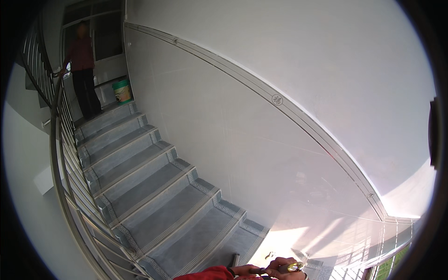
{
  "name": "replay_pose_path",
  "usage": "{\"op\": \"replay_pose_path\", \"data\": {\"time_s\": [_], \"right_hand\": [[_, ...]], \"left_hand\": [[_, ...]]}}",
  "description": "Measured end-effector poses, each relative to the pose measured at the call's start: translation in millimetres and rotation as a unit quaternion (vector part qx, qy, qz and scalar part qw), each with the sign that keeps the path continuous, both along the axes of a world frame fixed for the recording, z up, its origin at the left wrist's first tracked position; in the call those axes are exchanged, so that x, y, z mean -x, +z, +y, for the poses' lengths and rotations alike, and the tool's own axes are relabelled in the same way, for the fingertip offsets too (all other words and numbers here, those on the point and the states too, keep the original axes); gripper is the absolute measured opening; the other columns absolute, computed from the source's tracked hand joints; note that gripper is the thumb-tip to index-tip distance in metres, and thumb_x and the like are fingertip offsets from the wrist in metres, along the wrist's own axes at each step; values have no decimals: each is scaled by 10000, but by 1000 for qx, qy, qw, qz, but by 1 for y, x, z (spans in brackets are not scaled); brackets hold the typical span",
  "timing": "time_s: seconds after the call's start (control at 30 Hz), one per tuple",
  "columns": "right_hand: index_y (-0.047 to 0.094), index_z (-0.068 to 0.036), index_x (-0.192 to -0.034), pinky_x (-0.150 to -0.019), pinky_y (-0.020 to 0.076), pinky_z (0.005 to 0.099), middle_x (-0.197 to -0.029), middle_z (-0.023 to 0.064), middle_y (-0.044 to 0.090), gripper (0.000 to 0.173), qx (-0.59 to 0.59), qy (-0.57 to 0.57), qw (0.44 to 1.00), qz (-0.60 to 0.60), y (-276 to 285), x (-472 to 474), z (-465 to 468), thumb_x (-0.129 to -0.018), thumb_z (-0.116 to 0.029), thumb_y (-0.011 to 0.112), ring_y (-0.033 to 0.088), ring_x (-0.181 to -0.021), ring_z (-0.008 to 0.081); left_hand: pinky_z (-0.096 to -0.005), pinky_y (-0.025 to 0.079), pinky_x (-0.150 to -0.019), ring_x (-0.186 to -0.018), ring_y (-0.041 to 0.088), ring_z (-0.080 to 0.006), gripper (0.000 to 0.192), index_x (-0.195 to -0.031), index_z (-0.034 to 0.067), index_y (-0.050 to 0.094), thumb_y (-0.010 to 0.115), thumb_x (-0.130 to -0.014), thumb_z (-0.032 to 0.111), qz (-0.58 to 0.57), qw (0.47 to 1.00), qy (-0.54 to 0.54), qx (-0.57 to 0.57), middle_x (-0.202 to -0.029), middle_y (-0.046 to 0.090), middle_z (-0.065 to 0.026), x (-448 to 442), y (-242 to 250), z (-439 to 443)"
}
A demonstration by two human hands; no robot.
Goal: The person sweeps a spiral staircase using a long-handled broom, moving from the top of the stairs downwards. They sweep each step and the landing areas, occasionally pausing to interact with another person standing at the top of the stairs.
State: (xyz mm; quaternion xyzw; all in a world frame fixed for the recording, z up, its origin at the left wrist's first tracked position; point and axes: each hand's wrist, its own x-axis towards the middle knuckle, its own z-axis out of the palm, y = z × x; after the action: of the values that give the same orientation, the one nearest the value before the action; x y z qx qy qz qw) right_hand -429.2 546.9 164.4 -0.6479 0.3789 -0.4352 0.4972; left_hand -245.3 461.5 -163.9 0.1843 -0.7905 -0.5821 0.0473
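At the bottom edge, my left hand (243,270), coming out of a red sleeve (206,273), is closed around a dark rod-like handle (258,271). My right hand (282,268) grips the same handle just to the right. A shiny yellowish end piece (296,267) sticks out beside its fingers; what it belongs to cannot be told. Behind my left hand rises a short dark bar (236,260), cut off by my arm. Grey stone stairs (185,196) with patterned borders climb away from me towards the upper left.
A metal handrail (56,150) with balusters runs along the left of the stairs. Tiled wall (217,122) borders the right side. On the upper landing stand a person (82,66), one hand on the rail, and a green-lidded bucket (122,91). Sunlight falls at the lower right.
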Motion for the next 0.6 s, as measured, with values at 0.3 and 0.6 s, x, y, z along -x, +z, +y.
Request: {"op": "replay_pose_path", "data": {"time_s": [0.3, 0.6], "right_hand": [[543, -54, -771, -600, 408, 313, -690, 20, 530, 185, -29, 27, 999, 18, -7, 11, 2, -879, -130, 673, 471, -658, 124], [631, -37, -752, -541, 431, 340, -648, 75, 626, 131, 51, 13, 997, 57, -4, 12, 3, -836, -104, 707, 554, -567, 200]], "left_hand": [[-379, 489, -678, -746, 619, -184, 239, -919, 76, 698, 753, -751, 236, 9, 1000, -1, 14, -783, 675, -92, 12, 4, 2], [-382, 488, -690, -766, 616, -190, 249, -934, 77, 695, 753, -752, 236, 7, 999, 11, 30, -801, 671, -95, 15, 7, 8]]}}
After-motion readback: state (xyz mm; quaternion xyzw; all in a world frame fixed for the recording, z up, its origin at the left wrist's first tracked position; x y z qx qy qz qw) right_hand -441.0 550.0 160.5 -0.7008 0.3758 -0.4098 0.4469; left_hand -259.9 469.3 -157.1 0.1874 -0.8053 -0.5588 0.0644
